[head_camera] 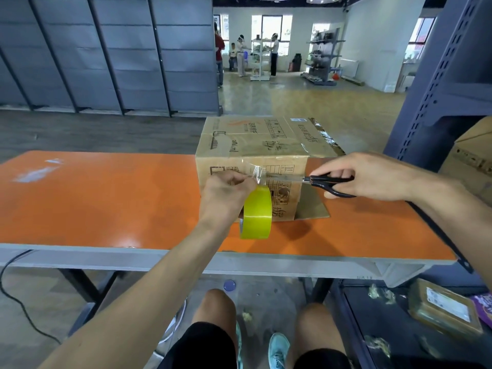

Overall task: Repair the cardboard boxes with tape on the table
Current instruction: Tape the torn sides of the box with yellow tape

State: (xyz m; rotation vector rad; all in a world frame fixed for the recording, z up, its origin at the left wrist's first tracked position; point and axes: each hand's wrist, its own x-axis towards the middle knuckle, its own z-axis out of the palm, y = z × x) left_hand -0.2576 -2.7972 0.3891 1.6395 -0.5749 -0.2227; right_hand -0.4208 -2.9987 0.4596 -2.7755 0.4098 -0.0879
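Hands (226,190), one tape (257,213), one scissors (330,182), one box (253,145)

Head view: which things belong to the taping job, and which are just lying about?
In use: cardboard box, yellow tape roll held by left hand, scissors in right hand, orange table.
Lying about: parcel on low shelf, floor cable, carton at right.

The cardboard box (253,145) stands on the table (106,203) at 12 o'clock, near its far edge. Just before the box's near face is the tape roll (257,211). At the roll's 10 o'clock the left hand (226,193) pinches the tape strip (258,173); at its 2 o'clock the right hand (372,177) holds the scissors (330,186), with a shelf rack (439,75) behind
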